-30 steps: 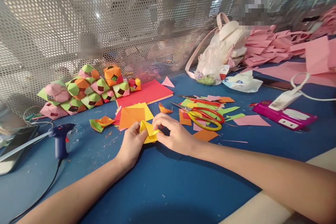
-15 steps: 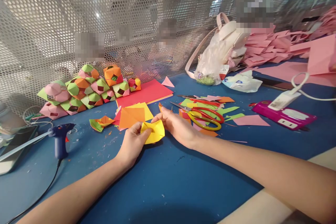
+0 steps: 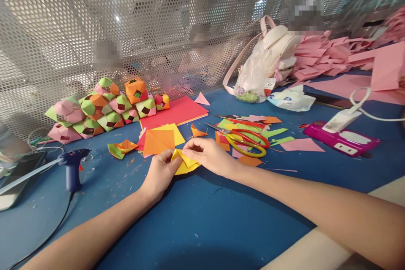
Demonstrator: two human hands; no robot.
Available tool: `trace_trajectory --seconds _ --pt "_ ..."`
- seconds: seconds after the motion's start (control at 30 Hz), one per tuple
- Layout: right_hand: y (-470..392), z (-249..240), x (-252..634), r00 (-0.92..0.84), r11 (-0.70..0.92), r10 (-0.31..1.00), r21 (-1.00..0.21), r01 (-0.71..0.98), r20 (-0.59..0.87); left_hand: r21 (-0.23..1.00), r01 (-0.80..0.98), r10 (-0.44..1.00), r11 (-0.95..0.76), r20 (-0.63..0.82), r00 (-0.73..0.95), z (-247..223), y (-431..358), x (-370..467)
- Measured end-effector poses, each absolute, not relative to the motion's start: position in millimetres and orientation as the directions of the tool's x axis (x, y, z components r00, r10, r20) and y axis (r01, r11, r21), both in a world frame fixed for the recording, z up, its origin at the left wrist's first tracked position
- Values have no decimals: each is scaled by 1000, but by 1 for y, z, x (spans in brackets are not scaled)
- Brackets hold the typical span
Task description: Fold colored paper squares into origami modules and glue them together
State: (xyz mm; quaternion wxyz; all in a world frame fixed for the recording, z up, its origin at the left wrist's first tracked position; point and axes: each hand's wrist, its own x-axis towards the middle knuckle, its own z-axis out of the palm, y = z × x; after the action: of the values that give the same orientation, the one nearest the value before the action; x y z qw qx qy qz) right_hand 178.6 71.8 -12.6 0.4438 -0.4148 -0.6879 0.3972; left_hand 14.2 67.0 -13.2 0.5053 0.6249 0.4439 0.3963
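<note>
Closing back onto the yellow paper [image 3: 186,169] just below the frame's centre, the right hand [image 3: 210,158], off it half a second earlier, pinched its upper flap while the left hand [image 3: 160,173] pinched its left edge, so folding had apparently resumed.

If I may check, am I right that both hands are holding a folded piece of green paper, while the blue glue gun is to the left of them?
Not quite: the folded piece of paper is yellow, not green, as the head view shows. The left hand and right hand do both hold it, and the blue glue gun is to their left.
</note>
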Motion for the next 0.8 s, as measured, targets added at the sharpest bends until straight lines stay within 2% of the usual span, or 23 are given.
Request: trace_trajectory --seconds 0.37,0.7,0.8 --pt "68 -18 176 -186 335 937 -914 227 297 989 125 951 -83 41 307 -15 68 15" --pt "66 -21 174 -123 417 909 -868 269 398 997 66 938 -32 7 347 -8 63 17" --pt "65 -23 172 -100 442 896 -847 295 433 996 78 952 -51 25 306 -8 62 19"
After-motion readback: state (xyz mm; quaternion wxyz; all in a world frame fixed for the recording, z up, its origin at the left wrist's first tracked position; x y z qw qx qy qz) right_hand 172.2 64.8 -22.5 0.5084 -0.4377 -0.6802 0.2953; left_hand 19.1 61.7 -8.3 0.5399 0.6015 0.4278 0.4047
